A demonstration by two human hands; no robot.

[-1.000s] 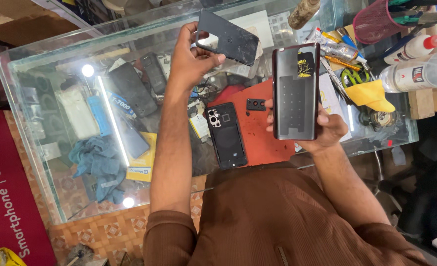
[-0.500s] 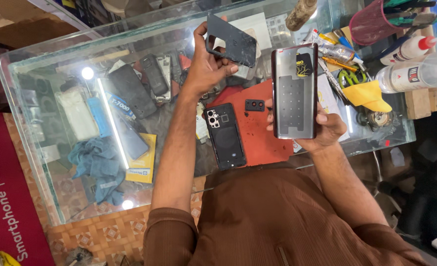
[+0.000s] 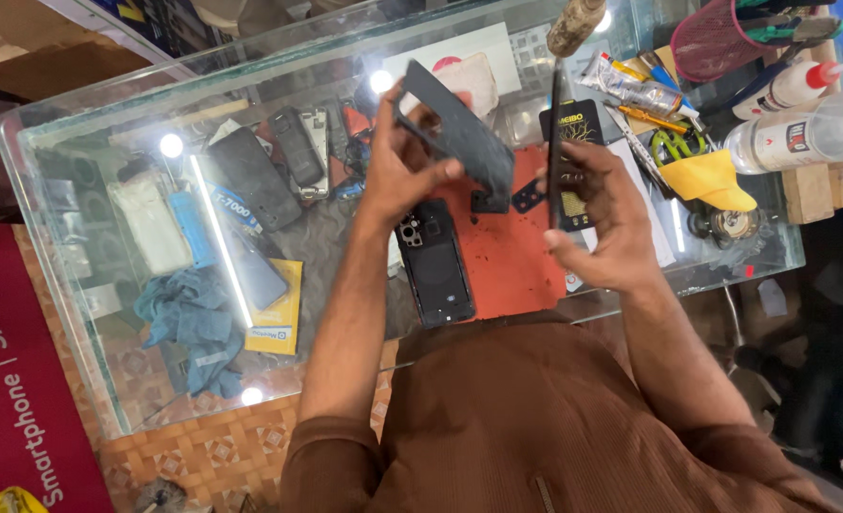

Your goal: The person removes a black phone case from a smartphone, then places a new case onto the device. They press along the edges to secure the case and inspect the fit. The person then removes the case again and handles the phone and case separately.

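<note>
Left hand (image 3: 407, 166) is pinching a dark grey phone case (image 3: 459, 128) by its camera-cutout end, fingers closed on it, case tilted up off the counter. Right hand (image 3: 602, 223) is clamping a phone (image 3: 556, 142) (edge-on to the camera now, so only a thin dark sliver is showing) with thumb on one face and fingers wrapping the other.

What is changing: a second ago the phone's flat face was pointing at the camera and the two hands were well apart. Now the phone is turning on edge and the case is coming down and across toward it. The two are sitting near each other, not touching. I am reading that as lining case and phone up against each other (a judgement only, no contact yet).

Working outward:
- Just under the hands an orange work mat (image 3: 507, 256) is lying on the glass counter (image 3: 79, 152).
- A black handset (image 3: 433, 261) is lying back-up, half on the mat's left edge, below the left wrist.
- A small dark part (image 3: 528, 197) is sitting on the mat between the hands.
- Right of the right hand: a yellow cloth (image 3: 711, 180), a clear bottle (image 3: 801, 138), a pink mesh cup (image 3: 716, 38).
- Under the glass at left: a blue rag (image 3: 189, 323) and loose old phones (image 3: 298, 147).
</note>
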